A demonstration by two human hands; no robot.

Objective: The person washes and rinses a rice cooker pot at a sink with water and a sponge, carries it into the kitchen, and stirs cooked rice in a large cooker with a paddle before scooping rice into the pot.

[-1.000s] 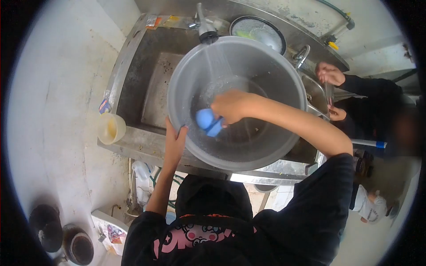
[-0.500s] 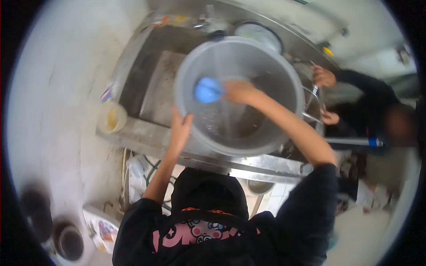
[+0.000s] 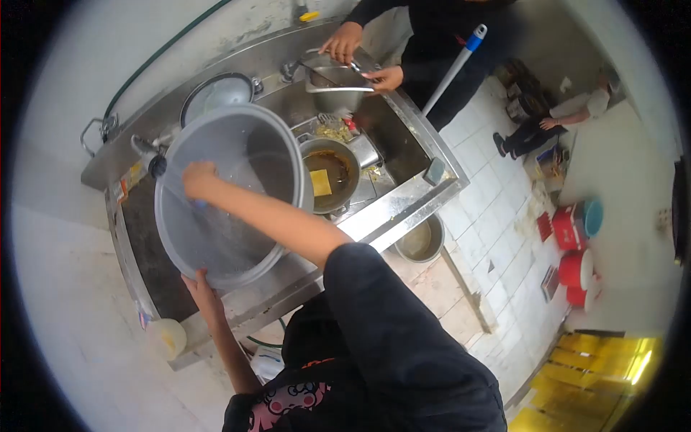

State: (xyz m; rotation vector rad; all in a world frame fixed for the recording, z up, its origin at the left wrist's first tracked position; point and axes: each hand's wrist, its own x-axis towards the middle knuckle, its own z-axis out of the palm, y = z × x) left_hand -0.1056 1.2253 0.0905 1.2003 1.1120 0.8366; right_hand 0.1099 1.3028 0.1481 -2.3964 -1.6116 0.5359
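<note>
Right hand [image 3: 200, 178] was in the tub [image 3: 270, 162], blue item [image 3: 199, 204] beside its fingers, grip unclear. Left hand [image 3: 206, 294] was clamped on the tub; a slip there risked tipping.

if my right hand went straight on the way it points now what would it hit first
Probably the inner wall of the big grey tub, on the faucet side. The right hand's depth is unclear, so the tub's bottom might come first.
</note>
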